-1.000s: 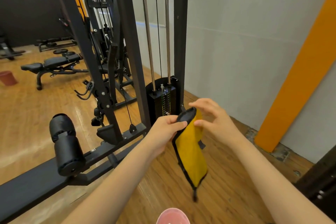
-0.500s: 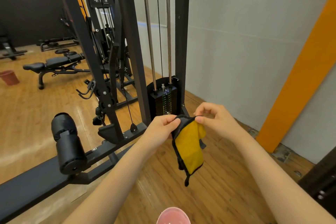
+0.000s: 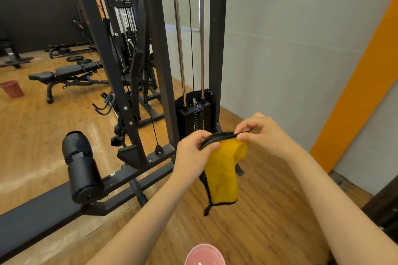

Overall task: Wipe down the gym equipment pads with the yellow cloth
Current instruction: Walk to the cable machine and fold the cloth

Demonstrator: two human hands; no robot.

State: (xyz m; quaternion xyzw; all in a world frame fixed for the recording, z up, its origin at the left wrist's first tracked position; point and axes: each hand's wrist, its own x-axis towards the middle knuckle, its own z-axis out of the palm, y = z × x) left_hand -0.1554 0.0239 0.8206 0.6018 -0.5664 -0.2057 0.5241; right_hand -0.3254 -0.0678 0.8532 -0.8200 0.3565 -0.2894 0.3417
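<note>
A yellow cloth [image 3: 223, 174] with a black hem hangs folded in front of me, above the wooden floor. My left hand [image 3: 193, 153] pinches its top edge on the left. My right hand [image 3: 261, 133] pinches the same black edge on the right, so the top is stretched between both hands. A black cylindrical roller pad [image 3: 80, 168] sticks up from the machine's low black frame [image 3: 32, 215] at the lower left, well apart from the cloth.
The cable machine's weight stack [image 3: 195, 118] and uprights stand just behind my hands. A black adjustable bench [image 3: 66, 72] and a reddish bin [image 3: 11, 89] are further left. A white wall and an orange strip [image 3: 355, 97] close the right side. A pink shoe tip [image 3: 204, 255] shows below.
My hands have drawn apart along the cloth's top edge, spreading it wider. The hanging part is gathered shorter than a second ago.
</note>
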